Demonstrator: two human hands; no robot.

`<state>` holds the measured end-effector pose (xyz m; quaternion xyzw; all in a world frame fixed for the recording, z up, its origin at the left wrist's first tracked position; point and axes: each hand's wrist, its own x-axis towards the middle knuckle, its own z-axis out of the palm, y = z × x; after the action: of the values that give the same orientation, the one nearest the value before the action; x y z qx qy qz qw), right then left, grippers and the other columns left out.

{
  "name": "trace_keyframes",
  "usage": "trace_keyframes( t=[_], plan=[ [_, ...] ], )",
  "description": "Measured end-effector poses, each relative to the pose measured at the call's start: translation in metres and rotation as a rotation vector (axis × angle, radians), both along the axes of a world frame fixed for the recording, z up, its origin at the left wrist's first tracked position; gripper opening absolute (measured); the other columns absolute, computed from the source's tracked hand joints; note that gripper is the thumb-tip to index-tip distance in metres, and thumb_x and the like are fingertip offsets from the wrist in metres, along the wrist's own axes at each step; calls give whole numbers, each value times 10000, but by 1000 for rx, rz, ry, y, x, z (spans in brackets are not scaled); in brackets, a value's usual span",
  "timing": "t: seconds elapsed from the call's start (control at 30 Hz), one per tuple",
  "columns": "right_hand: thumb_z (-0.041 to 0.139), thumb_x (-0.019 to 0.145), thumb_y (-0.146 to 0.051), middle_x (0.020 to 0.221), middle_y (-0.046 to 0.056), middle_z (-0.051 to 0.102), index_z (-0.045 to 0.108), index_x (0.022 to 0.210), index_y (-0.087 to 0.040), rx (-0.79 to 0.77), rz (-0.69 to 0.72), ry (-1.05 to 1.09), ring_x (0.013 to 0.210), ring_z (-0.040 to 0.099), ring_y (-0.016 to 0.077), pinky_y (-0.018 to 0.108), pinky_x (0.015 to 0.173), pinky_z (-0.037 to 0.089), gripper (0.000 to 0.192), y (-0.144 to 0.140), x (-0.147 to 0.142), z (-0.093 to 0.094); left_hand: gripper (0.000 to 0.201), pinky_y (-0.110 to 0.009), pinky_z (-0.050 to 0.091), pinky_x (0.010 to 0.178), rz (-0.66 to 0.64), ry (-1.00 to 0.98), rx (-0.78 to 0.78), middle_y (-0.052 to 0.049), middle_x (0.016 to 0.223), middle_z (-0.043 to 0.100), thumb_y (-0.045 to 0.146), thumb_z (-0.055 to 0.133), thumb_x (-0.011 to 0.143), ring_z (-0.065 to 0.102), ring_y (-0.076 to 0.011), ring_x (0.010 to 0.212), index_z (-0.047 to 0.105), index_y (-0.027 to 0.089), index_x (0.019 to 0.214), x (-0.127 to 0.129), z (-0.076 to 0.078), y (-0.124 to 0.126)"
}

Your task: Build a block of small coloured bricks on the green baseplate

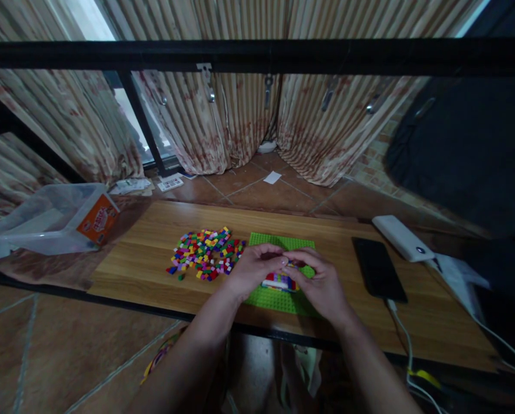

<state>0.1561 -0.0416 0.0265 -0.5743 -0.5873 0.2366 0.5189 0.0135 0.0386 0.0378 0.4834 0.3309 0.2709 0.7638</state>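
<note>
- Both hands are working close together over the green baseplate [266, 301], their fingertips meeting above it!
- The left hand [256, 267] is reaching in from the left, thumb and fingers bunching at the tips; the right hand [321, 277] is curling in opposite.
- Is a piece being pinched between them? I cannot tell; the fingers are hiding it.
- Just under those fingertips, the brick build [277, 282] is sitting on the baseplate, showing red, purple, white and blue.
- The baseplate itself is lying between the near and far edges of the wooden tabletop [128, 270].
- Over to the left, a mixed-colour brick pile [205, 256] is spreading out, a green brick [180, 277] lying at its near side.
- Towards the right end, a dark phone [378, 269] is resting, its white cable [406, 333] trailing over the near edge.
- By the far right corner, a white power bank [401, 237] is lying.
- Beyond the left edge, a clear plastic box [45, 221] is showing an orange label [98, 219].
</note>
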Motion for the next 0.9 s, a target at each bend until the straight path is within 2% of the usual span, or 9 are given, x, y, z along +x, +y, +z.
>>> trace_keyframes(
  t=[0.13, 0.23, 0.33, 0.4, 0.6, 0.77, 0.9],
  plan=[
    [655, 830, -327, 933, 26, 662, 710, 933, -245, 3, -15, -8, 885, 609, 172, 309, 797, 475, 143, 0, 6, -3, 340, -220, 465, 642, 13, 34, 60, 3, 724, 665, 323, 778, 636, 582, -86, 625, 668, 121, 886, 2, -1, 1],
    [674, 799, -339, 968, 35, 670, 725, 942, -251, -13, -135, 6, 914, 611, 189, 324, 800, 465, 175, 2, 16, -12, 250, -216, 457, 638, 144, 111, 192, -8, 728, 674, 316, 713, 708, 580, -92, 636, 685, 122, 862, 2, -5, 6],
    [718, 737, -400, 985, 47, 692, 745, 905, -253, -102, -270, 81, 918, 619, 218, 350, 791, 460, 224, 4, 26, -26, 185, -226, 467, 673, 306, 241, 335, -30, 763, 695, 272, 663, 747, 608, -120, 699, 697, 121, 848, -2, -11, 16],
    [753, 688, -424, 977, 49, 707, 754, 883, -253, -158, -281, 178, 905, 627, 227, 360, 791, 463, 259, 5, 30, -35, 189, -240, 478, 693, 337, 341, 405, -48, 792, 705, 242, 653, 747, 622, -137, 724, 700, 115, 878, -4, -16, 20],
    [807, 617, -384, 941, 21, 723, 766, 844, -269, -201, -233, 399, 911, 640, 218, 370, 847, 472, 257, 8, 30, -47, 348, -281, 512, 744, 195, 532, 477, -101, 1016, 715, 263, 633, 769, 662, -181, 814, 671, 117, 1083, -4, -22, 17],
    [826, 590, -360, 944, 20, 715, 770, 831, -275, -214, -237, 435, 942, 630, 221, 394, 895, 455, 262, 10, 30, -51, 385, -278, 521, 751, 120, 588, 500, -97, 1041, 718, 292, 608, 796, 673, -188, 834, 657, 126, 1140, 0, -21, 14],
    [829, 582, -342, 968, 25, 698, 773, 814, -276, -201, -236, 413, 975, 613, 229, 411, 929, 434, 248, 11, 29, -52, 362, -270, 521, 780, 114, 618, 555, -89, 1060, 720, 280, 597, 799, 674, -192, 874, 672, 133, 1122, 0, -18, 13]
  ],
)
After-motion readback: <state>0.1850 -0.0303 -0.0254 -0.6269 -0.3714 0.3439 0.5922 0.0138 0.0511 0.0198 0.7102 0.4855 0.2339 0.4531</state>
